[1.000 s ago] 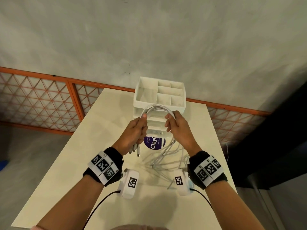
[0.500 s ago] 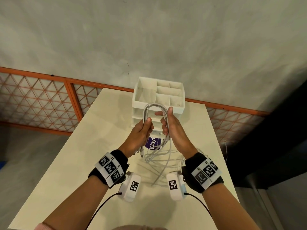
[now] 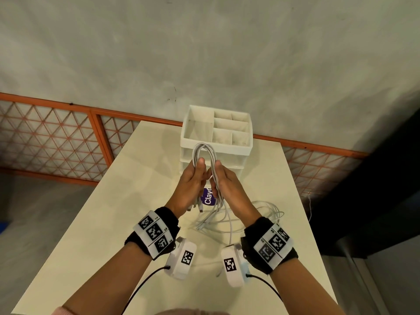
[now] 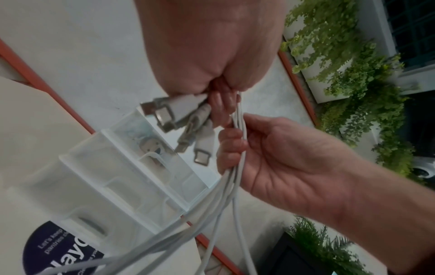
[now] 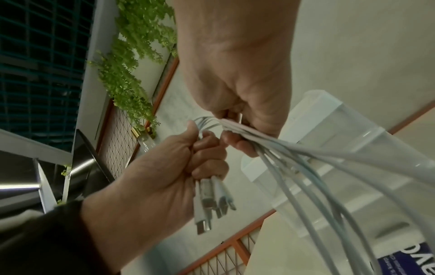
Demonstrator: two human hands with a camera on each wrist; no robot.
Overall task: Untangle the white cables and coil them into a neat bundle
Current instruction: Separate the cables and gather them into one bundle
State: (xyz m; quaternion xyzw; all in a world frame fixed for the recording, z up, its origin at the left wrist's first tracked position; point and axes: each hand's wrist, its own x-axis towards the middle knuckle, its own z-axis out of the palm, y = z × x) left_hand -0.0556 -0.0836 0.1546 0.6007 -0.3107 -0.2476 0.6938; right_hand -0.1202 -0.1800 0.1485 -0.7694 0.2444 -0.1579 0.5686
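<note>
Several white cables [image 3: 203, 148] arch in a narrow upright loop between my two hands, above the table's middle. My left hand [image 3: 196, 176] grips one leg of the loop, and the USB plugs [image 4: 179, 116] stick out below its fist [image 5: 179, 167]. My right hand [image 3: 221, 178] holds the other leg, fingers curled round the strands [image 4: 237, 145]. From the right hand the loose lengths [image 3: 254, 215] hang down and lie spread on the table [image 3: 95, 223]. In the right wrist view the strands [image 5: 306, 167] fan out below the fingers.
A white drawer organizer [image 3: 217, 148] with open top compartments stands just behind the hands, a purple round label [image 3: 208, 198] on its front. An orange lattice railing [image 3: 56, 142] runs behind the table. The table drops off at both sides.
My hands have come close together, nearly touching. The cable loop between them has narrowed from a wide arch to a tall, tight one. More slack now lies on the table to the right.
</note>
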